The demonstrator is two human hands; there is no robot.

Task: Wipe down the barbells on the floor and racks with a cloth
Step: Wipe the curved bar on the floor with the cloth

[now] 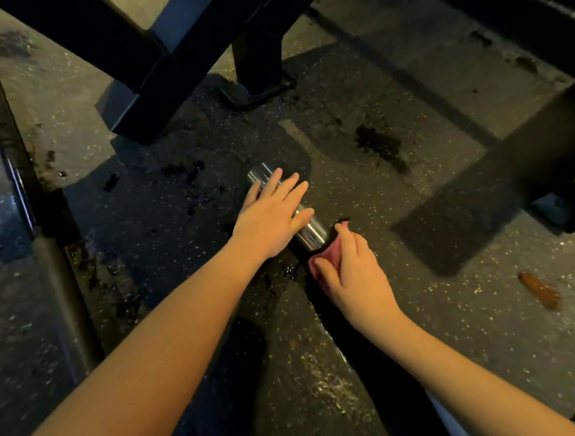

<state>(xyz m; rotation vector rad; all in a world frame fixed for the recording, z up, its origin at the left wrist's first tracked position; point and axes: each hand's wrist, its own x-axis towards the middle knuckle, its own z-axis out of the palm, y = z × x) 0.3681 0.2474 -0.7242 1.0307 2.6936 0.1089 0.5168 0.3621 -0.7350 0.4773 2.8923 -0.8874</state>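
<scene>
We find the barbell (309,231) lying on the floor (363,195), its chrome sleeve pointing away from us and to the left, its end near the middle of the view; closer to us the bar turns dark and runs on under the right forearm. The left hand (272,215) lies flat on top of the sleeve, its fingers (298,191) straight and slightly spread, pressing down and gripping nothing. The right hand (355,277) sits just beside it, further down the bar; its fingers (347,244) are curled round a bunched pink cloth (331,257), which touches the bar where the chrome ends; the two hands are close but do not touch.

Outward from there, the floor is dark speckled rubber matting, lit in patches and crossed by broad shadows; black blotches (378,145) mark it beyond the sleeve and more lie to the left of the hands; an orange-brown smear (539,290) lies well apart on the right. A second bar (55,268) lies along the left edge, roughly parallel to the first and well apart from it. Heavy black rack beams (173,65) cross the top of the view, and one upright stands on a foot plate (259,83) beyond the sleeve end; another black base (564,212) shows at the right edge. A wide dark band lies between that base and the hands; we cannot tell whether it is beam or shadow.
</scene>
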